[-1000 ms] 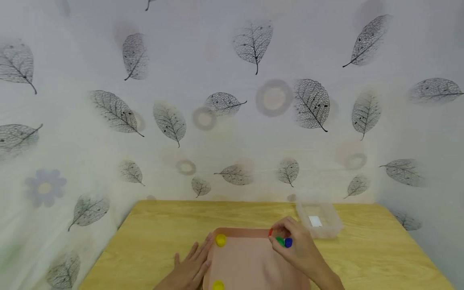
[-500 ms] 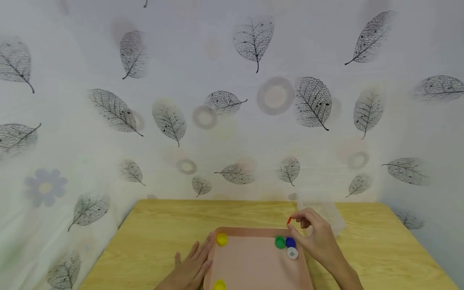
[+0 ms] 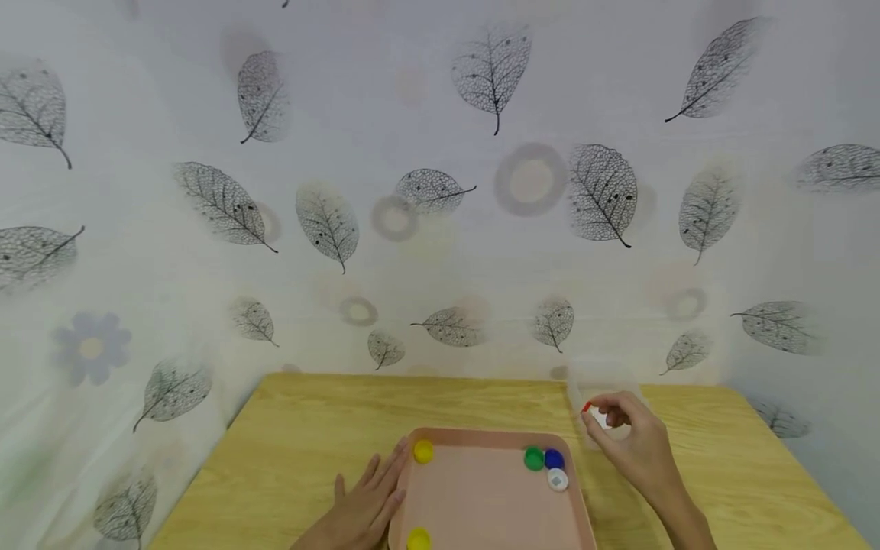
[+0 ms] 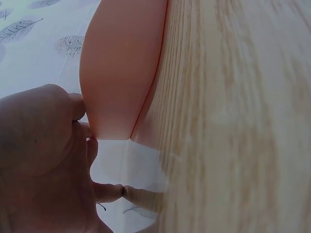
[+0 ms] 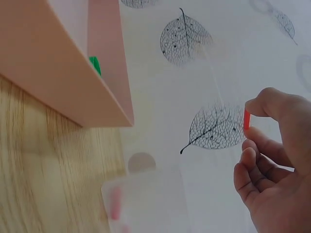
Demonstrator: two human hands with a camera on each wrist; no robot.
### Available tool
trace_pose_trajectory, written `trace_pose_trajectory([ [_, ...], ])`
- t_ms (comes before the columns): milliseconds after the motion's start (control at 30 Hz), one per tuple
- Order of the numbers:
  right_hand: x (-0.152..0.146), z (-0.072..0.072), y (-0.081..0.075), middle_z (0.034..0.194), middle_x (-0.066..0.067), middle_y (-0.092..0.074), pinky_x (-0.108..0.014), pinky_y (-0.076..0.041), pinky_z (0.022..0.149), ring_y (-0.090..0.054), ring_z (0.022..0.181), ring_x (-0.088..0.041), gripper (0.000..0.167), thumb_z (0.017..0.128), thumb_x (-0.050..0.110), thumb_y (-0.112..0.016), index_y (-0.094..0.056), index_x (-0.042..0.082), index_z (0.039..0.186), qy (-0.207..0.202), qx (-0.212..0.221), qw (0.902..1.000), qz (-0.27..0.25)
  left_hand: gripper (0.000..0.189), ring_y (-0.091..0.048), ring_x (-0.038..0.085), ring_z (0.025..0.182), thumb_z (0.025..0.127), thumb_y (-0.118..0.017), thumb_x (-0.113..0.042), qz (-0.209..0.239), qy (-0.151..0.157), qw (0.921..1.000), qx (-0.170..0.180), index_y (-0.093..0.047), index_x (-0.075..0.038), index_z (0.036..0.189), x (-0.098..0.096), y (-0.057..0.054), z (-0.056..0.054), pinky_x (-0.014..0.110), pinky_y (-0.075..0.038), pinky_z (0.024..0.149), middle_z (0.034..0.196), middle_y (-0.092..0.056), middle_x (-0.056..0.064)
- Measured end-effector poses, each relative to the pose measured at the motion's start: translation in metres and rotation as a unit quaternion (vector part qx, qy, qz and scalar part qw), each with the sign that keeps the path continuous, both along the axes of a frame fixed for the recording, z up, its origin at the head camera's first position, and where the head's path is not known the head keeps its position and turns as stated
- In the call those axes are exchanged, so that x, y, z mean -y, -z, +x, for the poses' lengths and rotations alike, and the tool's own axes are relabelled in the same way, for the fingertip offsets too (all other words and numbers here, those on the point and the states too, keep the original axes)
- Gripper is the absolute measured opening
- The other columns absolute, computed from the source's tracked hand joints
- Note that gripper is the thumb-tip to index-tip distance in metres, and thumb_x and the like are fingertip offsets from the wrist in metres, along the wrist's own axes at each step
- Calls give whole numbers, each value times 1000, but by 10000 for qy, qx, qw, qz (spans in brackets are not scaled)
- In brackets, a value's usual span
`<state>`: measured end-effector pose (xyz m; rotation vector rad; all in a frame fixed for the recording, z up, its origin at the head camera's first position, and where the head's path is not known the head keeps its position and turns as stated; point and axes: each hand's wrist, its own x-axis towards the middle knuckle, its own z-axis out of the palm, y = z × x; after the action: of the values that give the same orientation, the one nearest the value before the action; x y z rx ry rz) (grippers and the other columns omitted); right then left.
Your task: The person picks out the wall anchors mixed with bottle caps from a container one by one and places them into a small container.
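My right hand [image 3: 635, 443] pinches a red bottle cap [image 5: 247, 119] between thumb and fingertips, seen edge-on. In the head view it is over the near left side of a translucent plastic box [image 3: 577, 389]. My left hand [image 3: 367, 500] lies with straight, spread fingers against the left side of a pink tray [image 3: 491, 504]. In the left wrist view, its fingers touch the tray's outer wall [image 4: 119, 73]. Inside the tray, a green cap [image 3: 534, 458], a blue cap [image 3: 554, 458] and a white cap [image 3: 558, 480] sit together at the far right corner.
One yellow cap [image 3: 423, 451] is in the tray's far left corner, another yellow cap [image 3: 418, 539] lower on its left side. Blurry red shapes [image 5: 115, 203] show through the box's wall. A leaf-patterned cloth [image 3: 440, 267] hangs behind the wooden table [image 3: 323, 405].
My right hand has carried the red cap from above the tray's far right corner rightward, over to the box. The white cap has come into sight. My left hand stays at the tray.
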<state>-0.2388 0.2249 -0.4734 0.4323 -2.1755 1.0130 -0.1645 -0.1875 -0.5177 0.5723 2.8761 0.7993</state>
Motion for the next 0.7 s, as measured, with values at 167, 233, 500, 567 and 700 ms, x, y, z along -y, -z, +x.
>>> trace_pose_trajectory([
  [167, -8, -1, 1, 80, -1, -61, -8, -44, 68, -56, 69, -15, 23, 77, -3, -85, -72, 2, 95, 211, 171, 9996, -107, 59, -23, 51, 149, 113, -29, -40, -26, -42, 10000, 13, -14, -19, 167, 0, 0, 0, 95, 1, 86, 172, -10, 1],
  [233, -11, -3, 2, 80, -1, -63, -8, -44, 68, -57, 69, -13, 23, 77, -3, -85, -72, 2, 95, 287, 162, 9993, -169, 59, -24, 51, 148, 113, -29, -40, -20, -39, 10000, 34, -15, -20, 167, 0, 0, 0, 95, 0, 86, 172, -10, 1],
  [500, -24, -9, 10, 80, -2, -65, -10, -43, 65, -56, 68, -9, 21, 78, -3, -85, -72, 1, 94, 568, 154, 9977, -332, 59, -23, 53, 148, 113, -28, -43, -146, -128, 9997, 178, -14, -23, 167, 1, 2, -3, 95, 0, 87, 172, -10, 0],
  [567, -27, -10, 13, 81, -3, -66, -10, -43, 66, -57, 68, -11, 21, 78, -3, -84, -72, 1, 95, 594, 171, 9975, -356, 59, -23, 53, 148, 113, -28, -43, -156, -138, 9996, 178, -14, -23, 167, 1, 2, -3, 95, 0, 87, 172, -10, 0],
  [700, -31, -12, 19, 82, -5, -66, -8, -43, 67, -57, 69, -11, 21, 79, -2, -84, -72, 0, 96, 633, 279, 9967, -415, 60, -23, 51, 149, 113, -29, -43, -118, -133, 9998, 110, -15, -22, 167, 1, 3, -2, 95, 0, 87, 172, -10, 0],
])
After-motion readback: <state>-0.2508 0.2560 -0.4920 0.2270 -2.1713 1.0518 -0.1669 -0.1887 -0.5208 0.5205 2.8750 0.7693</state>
